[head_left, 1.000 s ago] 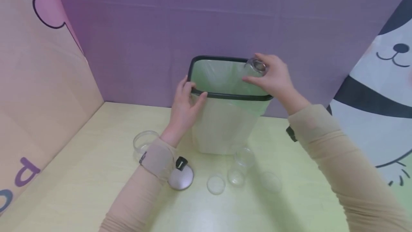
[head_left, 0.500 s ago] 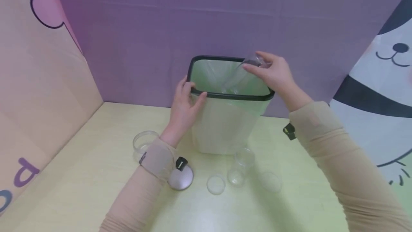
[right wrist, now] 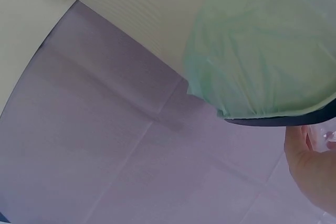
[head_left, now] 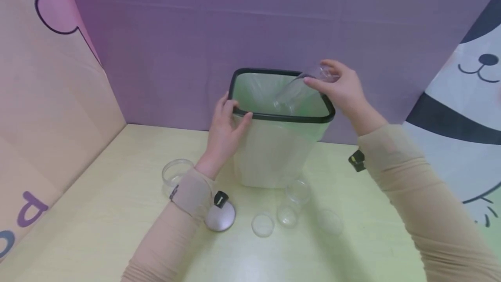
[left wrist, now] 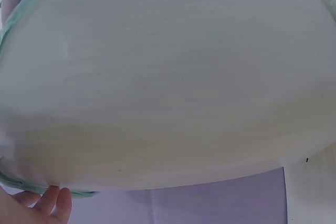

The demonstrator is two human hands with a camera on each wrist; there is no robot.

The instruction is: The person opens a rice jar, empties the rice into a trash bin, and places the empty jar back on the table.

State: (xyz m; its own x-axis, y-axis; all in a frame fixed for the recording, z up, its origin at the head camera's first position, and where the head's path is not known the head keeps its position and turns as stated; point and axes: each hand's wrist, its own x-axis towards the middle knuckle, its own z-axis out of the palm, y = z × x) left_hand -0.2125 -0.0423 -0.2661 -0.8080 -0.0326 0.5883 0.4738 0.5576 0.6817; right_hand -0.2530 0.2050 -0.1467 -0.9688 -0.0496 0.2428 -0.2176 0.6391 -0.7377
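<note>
My left hand [head_left: 225,126] grips the near left corner of a whitish trash bin [head_left: 274,156], thumb in front and fingers over the black rim. A green bag lines the bin. In the left wrist view, the fingers of my left hand [left wrist: 52,203] show at the liner's edge. Above the bin's right rim, my right hand [head_left: 344,86] holds a clear see-through container [head_left: 322,73] between thumb and fingers. The container is tilted, its lower end reaching over the bin's mouth; its exact kind I cannot tell. The right wrist view catches only part of my right hand [right wrist: 312,177] beside the rim.
A clear round dish [head_left: 178,171] stands left of the bin, partly behind my left forearm. A round silvery lid [head_left: 220,219] lies near my wrist. Several clear round pieces, including a flat disc [head_left: 262,225], lie in front. A purple wall [head_left: 156,55] stands behind.
My right hand has shifted right and slightly up. The clear container, earlier showing its round end, has tipped and now slants down to the left. My left hand stays on the rim.
</note>
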